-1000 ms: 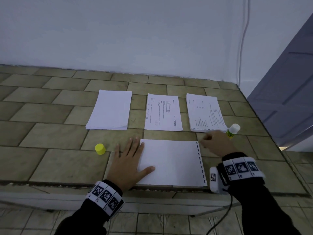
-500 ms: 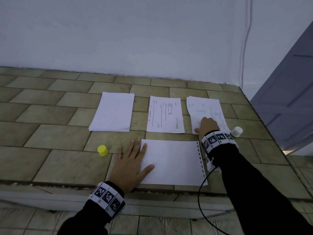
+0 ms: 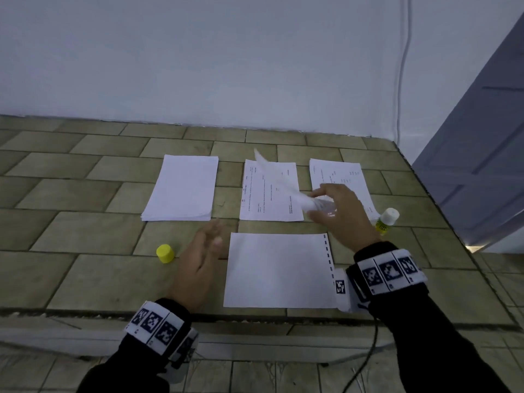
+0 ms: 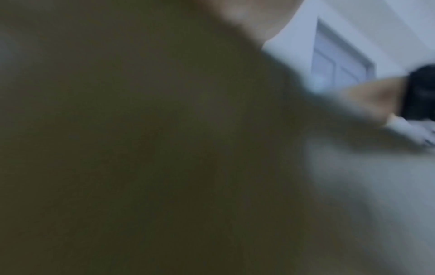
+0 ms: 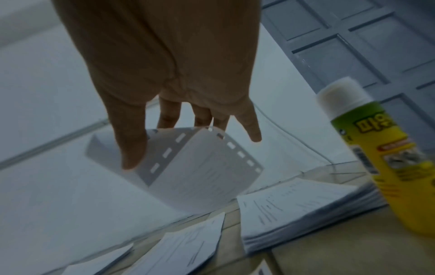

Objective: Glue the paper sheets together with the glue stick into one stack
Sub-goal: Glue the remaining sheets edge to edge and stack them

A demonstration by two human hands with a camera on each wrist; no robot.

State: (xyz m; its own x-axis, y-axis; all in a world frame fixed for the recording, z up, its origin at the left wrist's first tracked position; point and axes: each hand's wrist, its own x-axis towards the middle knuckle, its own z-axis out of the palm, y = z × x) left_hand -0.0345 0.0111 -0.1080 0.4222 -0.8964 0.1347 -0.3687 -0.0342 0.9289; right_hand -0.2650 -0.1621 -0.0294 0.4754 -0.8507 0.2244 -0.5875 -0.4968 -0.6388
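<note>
My right hand (image 3: 330, 207) (image 5: 164, 148) pinches a curled printed sheet (image 3: 279, 182) (image 5: 200, 171) between thumb and fingers, lifted above the middle pile (image 3: 269, 194) and the right printed pile (image 3: 340, 177) (image 5: 299, 210). A blank sheet (image 3: 279, 270) with dashed marks along its right edge lies flat at the near edge. My left hand (image 3: 202, 251) hovers just left of it, fingers straight, blurred. The uncapped glue stick (image 3: 387, 221) (image 5: 386, 161), yellow-green with a white tip, stands right of my right hand. Its yellow cap (image 3: 165, 253) sits left of my left hand.
A pile of blank paper (image 3: 183, 188) lies at the back left on the tiled ledge (image 3: 85, 222). A white wall rises behind, and a grey door (image 3: 482, 137) stands at the right. The ledge's front edge runs just below the blank sheet. The left wrist view is blurred.
My right hand has picked a sheet off the right printed pile and carried it up and leftward. My left hand has lifted off the blank sheet and shifted left.
</note>
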